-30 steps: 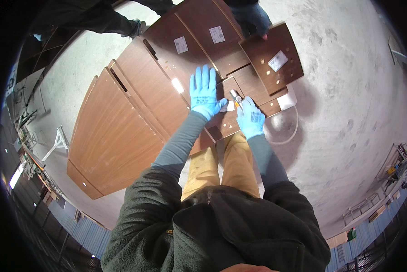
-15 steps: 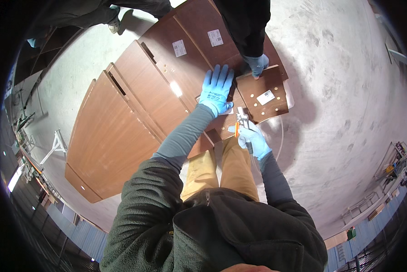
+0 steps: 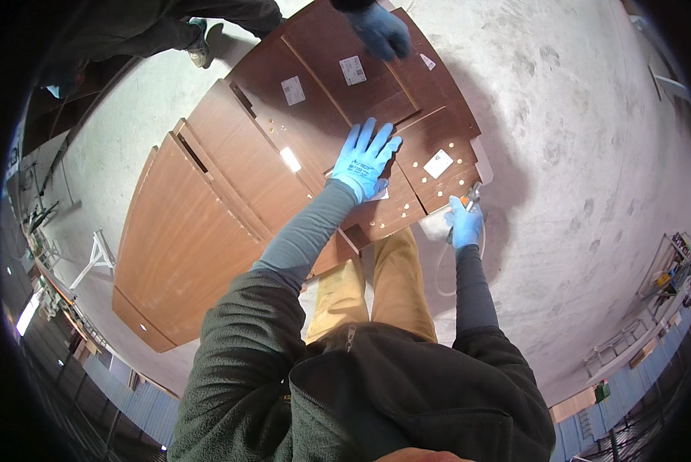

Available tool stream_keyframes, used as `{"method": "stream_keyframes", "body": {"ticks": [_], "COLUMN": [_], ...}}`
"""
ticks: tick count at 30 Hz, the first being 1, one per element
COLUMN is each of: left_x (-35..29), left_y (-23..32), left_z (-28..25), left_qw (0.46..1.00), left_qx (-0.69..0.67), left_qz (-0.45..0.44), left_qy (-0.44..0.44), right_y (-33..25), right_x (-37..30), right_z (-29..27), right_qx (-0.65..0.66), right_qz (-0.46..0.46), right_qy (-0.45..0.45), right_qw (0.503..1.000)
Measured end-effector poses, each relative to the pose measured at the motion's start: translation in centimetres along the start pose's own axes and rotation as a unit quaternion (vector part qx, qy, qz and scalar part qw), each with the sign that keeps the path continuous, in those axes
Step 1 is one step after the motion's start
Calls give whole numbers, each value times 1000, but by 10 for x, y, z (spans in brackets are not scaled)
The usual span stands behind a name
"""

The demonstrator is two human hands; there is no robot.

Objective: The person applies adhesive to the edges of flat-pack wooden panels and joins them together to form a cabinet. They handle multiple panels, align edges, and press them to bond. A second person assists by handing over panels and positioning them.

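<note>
My left hand (image 3: pixel 363 164) lies palm down, fingers spread, on a large brown panel assembly (image 3: pixel 268 189), partly covering a white label. My right hand (image 3: pixel 465 225), gloved in light blue like the left, wraps around a metal gun tool (image 3: pixel 471 197) with an orange part. The gun's tip is by the near right corner of a smaller brown board (image 3: pixel 426 185), which lies level with the assembly and carries a white label (image 3: pixel 438 163) and several pale round spots. A thin clear hose (image 3: pixel 441 279) loops below the right hand.
A co-worker's dark-gloved hand (image 3: pixel 379 32) hovers over the far end of the assembly. Another person's leg and shoe (image 3: pixel 197 45) stand at the far left. A white metal stand (image 3: pixel 95 260) is on the left floor, and a loaded rack (image 3: pixel 672 262) stands far right.
The smaller board, raised by the co-worker's hand before, now lies flat, and that hand has moved away up and left. My right hand has carried the gun rightward to the board's corner.
</note>
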State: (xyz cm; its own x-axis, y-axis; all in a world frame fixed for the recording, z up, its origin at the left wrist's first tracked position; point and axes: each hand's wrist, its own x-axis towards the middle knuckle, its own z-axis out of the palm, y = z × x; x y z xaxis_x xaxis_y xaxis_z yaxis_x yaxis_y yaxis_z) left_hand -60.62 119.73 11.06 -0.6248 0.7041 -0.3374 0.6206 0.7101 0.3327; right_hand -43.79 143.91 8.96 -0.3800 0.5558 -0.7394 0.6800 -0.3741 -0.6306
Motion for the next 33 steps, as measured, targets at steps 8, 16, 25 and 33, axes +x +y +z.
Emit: {"method": "stream_keyframes", "body": {"ticks": [8, 16, 25, 33], "left_x": [0, 1, -1, -3], "left_y": [-1, -1, 0, -1], "left_z": [-3, -2, -2, 1], "left_qw": [998, 998, 997, 997], "left_qx": [-18, -16, -32, 12], "left_qz": [-54, -60, -69, -78], "left_qy": [-14, -11, 6, -5], "right_y": [25, -67, -152, -181], "right_x": [24, -7, -7, -38], "right_z": [7, -20, 123, 159], "right_qx": [-139, -189, -466, -472], "right_qz": [-70, 7, -27, -21], "right_qy": [-15, -166, -331, -437], "right_qw": [988, 968, 820, 766]}}
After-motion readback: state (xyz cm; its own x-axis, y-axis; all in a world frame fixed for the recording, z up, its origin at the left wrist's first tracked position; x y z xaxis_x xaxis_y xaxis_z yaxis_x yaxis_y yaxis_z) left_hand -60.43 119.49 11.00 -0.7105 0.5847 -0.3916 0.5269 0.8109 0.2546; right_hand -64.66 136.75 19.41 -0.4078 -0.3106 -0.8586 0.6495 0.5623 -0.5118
